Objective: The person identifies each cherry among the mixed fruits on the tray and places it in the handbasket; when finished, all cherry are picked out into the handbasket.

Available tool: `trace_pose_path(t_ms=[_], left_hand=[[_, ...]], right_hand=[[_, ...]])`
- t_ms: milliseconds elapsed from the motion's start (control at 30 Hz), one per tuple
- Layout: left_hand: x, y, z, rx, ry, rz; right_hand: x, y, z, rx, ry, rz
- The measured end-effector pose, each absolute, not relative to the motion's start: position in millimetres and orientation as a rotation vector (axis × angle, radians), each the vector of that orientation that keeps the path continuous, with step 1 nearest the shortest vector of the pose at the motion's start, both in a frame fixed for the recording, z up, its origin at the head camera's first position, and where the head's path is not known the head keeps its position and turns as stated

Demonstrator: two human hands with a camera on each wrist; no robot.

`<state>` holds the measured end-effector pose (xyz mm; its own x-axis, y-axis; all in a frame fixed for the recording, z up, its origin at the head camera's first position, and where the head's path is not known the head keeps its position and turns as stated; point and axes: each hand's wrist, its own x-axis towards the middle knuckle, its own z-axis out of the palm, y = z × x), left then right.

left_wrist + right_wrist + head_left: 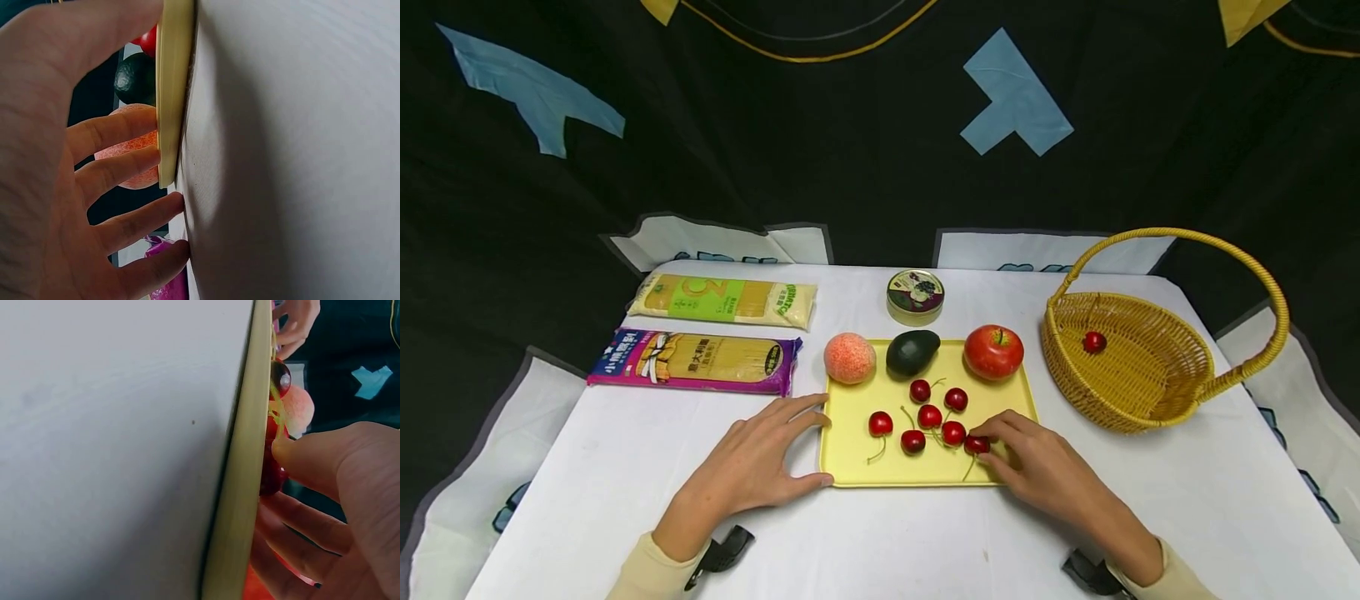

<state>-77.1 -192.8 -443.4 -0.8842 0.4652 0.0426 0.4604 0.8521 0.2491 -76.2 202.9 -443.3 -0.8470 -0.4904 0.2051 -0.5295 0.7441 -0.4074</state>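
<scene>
A yellow tray (853,468) holds several red cherries (913,442) with green stems. Along its back edge sit a peach (850,358), an avocado (913,353) and a red apple (994,352). At the tray's left side, my left hand (751,463) touches the rim with its thumb and fingers spread. Over the tray's front right part, my right hand (1047,468) pinches a cherry (977,445) between thumb and fingers. That same cherry (271,478) shows in the right wrist view, partly hidden by the thumb.
A wicker basket (1071,387) with a tall handle stands at the right, one cherry (1094,342) inside. Two packs of noodles, one green-labelled (722,300) and one purple (696,360), lie at the left. A round tin (915,297) stands behind the tray.
</scene>
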Motion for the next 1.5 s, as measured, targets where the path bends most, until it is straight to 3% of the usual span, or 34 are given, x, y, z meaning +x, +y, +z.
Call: trace_pose_path(t_ms=[500, 1033, 1500], left_hand=[[-77.1, -192.9, -444.5, 0.749, 3.002, 0.394], [-76.6, -193.1, -444.4, 0.740, 3.002, 0.397], [-76.7, -193.3, -444.0, 0.748, 3.011, 0.410]], right_hand=[[-78.8, 206.5, -439.4, 0.814, -2.893, 0.684], [-91.2, 224.9, -409.4, 0.791, -2.727, 0.676], [-114.5, 271.0, -387.1, 0.543, -2.650, 0.608]])
